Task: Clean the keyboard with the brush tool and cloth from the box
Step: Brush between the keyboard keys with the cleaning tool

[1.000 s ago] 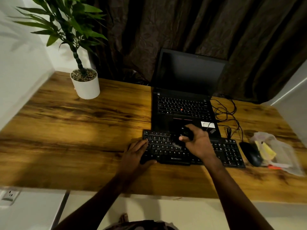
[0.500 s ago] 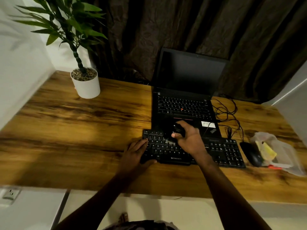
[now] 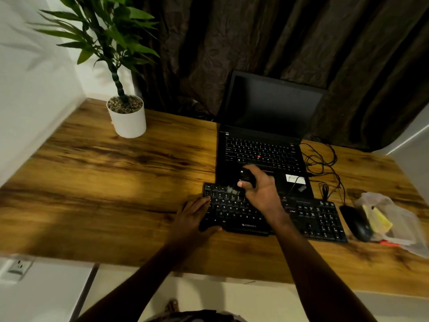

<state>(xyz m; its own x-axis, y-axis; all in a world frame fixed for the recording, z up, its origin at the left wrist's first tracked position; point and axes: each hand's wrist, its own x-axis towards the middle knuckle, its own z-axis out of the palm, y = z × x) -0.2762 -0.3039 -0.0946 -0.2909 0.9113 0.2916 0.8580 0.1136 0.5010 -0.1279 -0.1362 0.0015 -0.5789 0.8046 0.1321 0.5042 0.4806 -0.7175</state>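
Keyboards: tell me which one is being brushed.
The separate keyboard in front of the laptop: the right hand holds the brush on its top rows, and the left hand rests on its end.

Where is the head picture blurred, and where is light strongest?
Head view: the pale bristles of the black brush tool smear over the black external keyboard; frame edges are streaked; the brightest patch lies on the wooden desk, left of the keyboard.
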